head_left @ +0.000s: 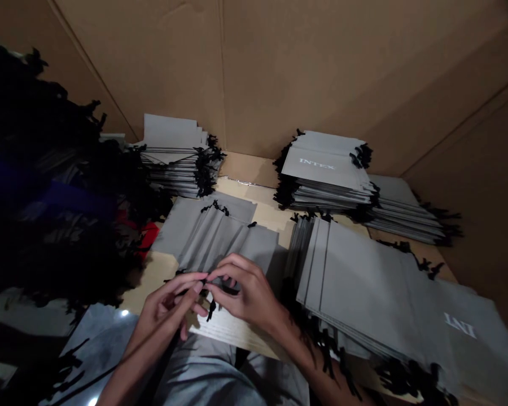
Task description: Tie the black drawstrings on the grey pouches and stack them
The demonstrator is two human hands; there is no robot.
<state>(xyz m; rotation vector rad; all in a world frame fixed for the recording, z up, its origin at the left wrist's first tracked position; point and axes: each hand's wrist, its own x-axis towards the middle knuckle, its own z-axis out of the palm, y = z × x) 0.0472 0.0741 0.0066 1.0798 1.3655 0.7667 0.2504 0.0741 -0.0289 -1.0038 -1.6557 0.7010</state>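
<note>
Both hands meet over the near edge of a grey drawstring bag (pixel 203 239) that lies gathered in folds, with black cord knots at its far end. My left hand (pixel 165 307) pinches with thumb and forefinger on a black cord (pixel 211 310), whose short end dangles below the fingertips. From the other side my right hand (pixel 243 287) is closed in a pinch at the same spot, its fingertips almost touching the left ones. The exact loop or knot between the fingers is too small to make out.
Stacks of grey bags stand at the back left (pixel 169 169), at the back right (pixel 328 169) and beside my right arm (pixel 364 276). A dark heap of black cords (pixel 68 225) fills the left side. Cardboard walls (pixel 279 73) enclose the back and right.
</note>
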